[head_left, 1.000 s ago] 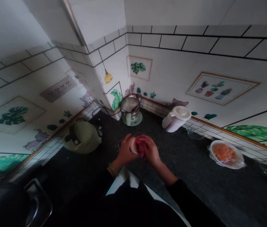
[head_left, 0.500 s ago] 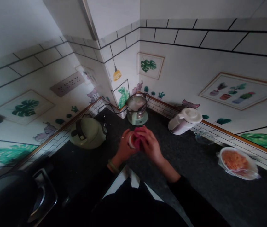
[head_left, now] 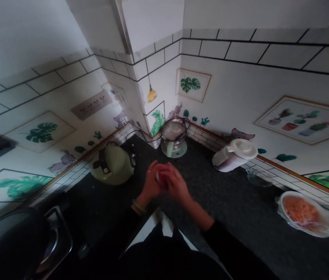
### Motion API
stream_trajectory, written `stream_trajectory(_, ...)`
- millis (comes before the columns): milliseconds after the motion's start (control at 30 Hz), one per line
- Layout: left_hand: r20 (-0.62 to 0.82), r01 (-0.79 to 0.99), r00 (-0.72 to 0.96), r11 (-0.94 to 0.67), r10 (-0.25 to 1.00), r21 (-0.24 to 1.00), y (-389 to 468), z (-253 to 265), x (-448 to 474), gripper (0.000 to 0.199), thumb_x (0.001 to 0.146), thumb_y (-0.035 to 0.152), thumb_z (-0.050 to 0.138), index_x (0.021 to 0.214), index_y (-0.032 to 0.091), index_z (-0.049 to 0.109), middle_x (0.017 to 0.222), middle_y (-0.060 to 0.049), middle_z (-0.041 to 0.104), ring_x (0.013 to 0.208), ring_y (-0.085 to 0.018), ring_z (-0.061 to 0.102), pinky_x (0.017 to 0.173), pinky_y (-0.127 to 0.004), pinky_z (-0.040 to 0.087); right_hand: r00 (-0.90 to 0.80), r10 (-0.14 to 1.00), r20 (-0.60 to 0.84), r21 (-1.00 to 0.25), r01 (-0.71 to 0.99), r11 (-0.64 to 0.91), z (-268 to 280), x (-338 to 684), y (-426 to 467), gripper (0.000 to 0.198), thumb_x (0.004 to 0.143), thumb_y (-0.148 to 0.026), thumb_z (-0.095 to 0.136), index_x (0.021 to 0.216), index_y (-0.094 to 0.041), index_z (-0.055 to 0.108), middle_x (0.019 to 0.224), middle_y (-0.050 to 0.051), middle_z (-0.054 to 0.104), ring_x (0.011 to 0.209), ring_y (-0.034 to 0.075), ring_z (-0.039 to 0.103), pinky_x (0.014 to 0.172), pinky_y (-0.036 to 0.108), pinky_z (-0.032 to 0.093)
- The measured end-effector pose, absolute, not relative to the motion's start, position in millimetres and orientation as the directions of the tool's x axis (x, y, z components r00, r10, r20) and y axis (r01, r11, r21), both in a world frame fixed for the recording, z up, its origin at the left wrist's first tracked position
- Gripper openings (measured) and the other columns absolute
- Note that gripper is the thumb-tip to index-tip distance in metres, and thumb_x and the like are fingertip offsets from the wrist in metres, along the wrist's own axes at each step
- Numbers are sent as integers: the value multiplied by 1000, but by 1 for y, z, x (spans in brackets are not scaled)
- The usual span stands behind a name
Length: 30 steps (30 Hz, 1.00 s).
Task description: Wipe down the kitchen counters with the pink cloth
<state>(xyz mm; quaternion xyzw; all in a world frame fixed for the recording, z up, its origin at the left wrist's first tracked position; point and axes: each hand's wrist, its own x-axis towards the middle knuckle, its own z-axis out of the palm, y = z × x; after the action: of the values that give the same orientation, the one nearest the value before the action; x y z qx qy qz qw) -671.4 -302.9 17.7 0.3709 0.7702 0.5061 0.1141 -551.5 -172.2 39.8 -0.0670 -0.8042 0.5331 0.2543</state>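
My left hand (head_left: pixel 150 183), with a bracelet at the wrist, is curled round a small round object with a pale edge (head_left: pixel 157 177); its kind is hard to tell. My right hand (head_left: pixel 178 187) presses a soft-looking pinkish-red cloth (head_left: pixel 164 171) against it, and blur and fingers hide much of both. The two hands meet above the dark countertop (head_left: pixel 202 202). Beyond them, in the corner, a glass kettle (head_left: pixel 173 134) sits on a pale green base.
A green rounded appliance (head_left: pixel 116 165) stands left of my hands. To the right are a white pitcher (head_left: pixel 234 155), a clear glass dish (head_left: pixel 259 178) and a white bowl (head_left: pixel 286 221) of orange shreds under plastic wrap. A dark pan (head_left: pixel 13 241) is on the stove (head_left: pixel 67 229) at lower left.
The right hand has shifted left and closed further over the round object, so less of its pale edge shows. The view has swung slightly left.
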Motion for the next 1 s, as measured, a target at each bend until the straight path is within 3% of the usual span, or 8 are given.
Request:
stream_trajectory(133,105,268,-862,272,495,924,-319,9,-692,77,59,36,90,128,20,60,135,-12,64,136,-33,56,121,-56,39,-943,214,256,-926,-176,335,2,-519,-187,29,102,-20,49,114,-28,74,129,6,73,132,19,62,121,45,45)
stream_trajectory(233,-37,55,-892,190,450,980,-318,6,-702,87,54,35,93,131,20,56,131,-12,68,127,-31,64,115,-53,46,-922,343,176,-948,-65,312,-31,-516,-188,30,99,-19,50,116,-28,74,128,7,73,130,21,64,118,47,49)
stream_trajectory(367,-162,-133,-835,94,525,987,-291,12,-690,84,56,35,93,131,22,57,127,-10,73,118,-28,70,107,-49,53,-856,487,171,-946,-5,323,-71,-556,-179,30,98,-26,52,118,-25,74,132,10,71,132,23,62,118,46,49)
stream_trajectory(533,-95,-60,-842,81,532,995,-263,7,-678,81,59,36,91,132,23,57,131,-10,71,122,-27,69,110,-48,52,-748,637,185,-958,9,288,-90,-580,-166,48,97,-39,55,142,-21,60,145,15,63,138,26,58,118,51,48)
stream_trajectory(667,-40,14,-848,97,529,995,-249,-2,-682,82,58,31,91,132,23,57,133,-10,69,125,-29,67,113,-50,49,-780,586,218,-967,-91,238,-69,-572,-155,63,96,-42,61,154,-21,47,151,16,59,137,27,59,117,48,49)
stream_trajectory(733,-37,19,-831,95,555,995,-238,-5,-680,86,58,28,91,136,24,55,136,-11,68,128,-29,65,114,-50,49,-781,572,250,-953,-96,286,-57,-571,-146,69,90,-41,69,152,-21,48,146,16,61,133,28,61,114,46,51)
stream_trajectory(900,-54,1,-694,76,718,997,-209,-17,-671,106,62,29,91,155,27,41,156,-16,53,143,-33,54,114,-51,49,-646,703,298,-921,-1,389,-53,-578,-96,57,80,-44,79,129,-18,64,124,16,71,114,30,68,103,48,57)
stream_trajectory(1000,-113,29,-772,212,625,977,-192,-33,-687,101,72,38,87,158,27,37,163,-19,43,147,-36,49,111,-53,50,-494,830,260,-935,84,343,-63,-591,-42,63,75,-53,82,124,-17,66,118,14,73,108,31,69,100,51,57)
